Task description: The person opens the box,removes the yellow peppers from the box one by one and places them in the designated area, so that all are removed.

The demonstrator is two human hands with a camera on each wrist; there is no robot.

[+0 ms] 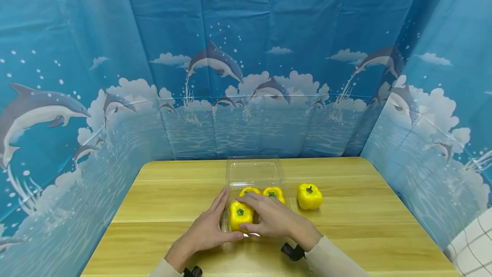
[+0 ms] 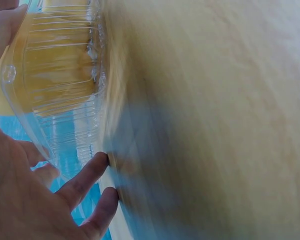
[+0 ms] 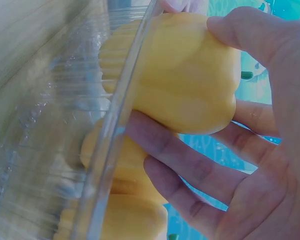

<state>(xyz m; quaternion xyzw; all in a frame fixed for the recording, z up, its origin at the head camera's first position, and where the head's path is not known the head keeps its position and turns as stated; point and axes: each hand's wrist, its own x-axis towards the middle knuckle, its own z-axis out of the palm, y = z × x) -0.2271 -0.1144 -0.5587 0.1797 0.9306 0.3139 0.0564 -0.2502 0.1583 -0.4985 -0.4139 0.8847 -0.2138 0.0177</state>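
A clear plastic clamshell box [image 2: 72, 137] sits on the table with its lid [image 1: 255, 173] folded back, away from me. My left hand [image 1: 209, 228] rests against its near left corner, straight fingers along the left wall and the thumb along the front. My right hand [image 1: 270, 215] grips a yellow bell pepper [image 3: 190, 75], thumb on the near side and fingers on the far side, in the box's front left part. Behind it in the box are two more yellow peppers, one at back left [image 1: 250, 190] and one at back right [image 1: 273, 192], partly covered by the right hand.
Another yellow bell pepper [image 1: 309, 196] stands on the wooden table [image 1: 365, 225], right of the box. A blue dolphin-print curtain [image 1: 246, 127] hangs behind the table and along both sides. White tiles [image 1: 472, 243] show at far right.
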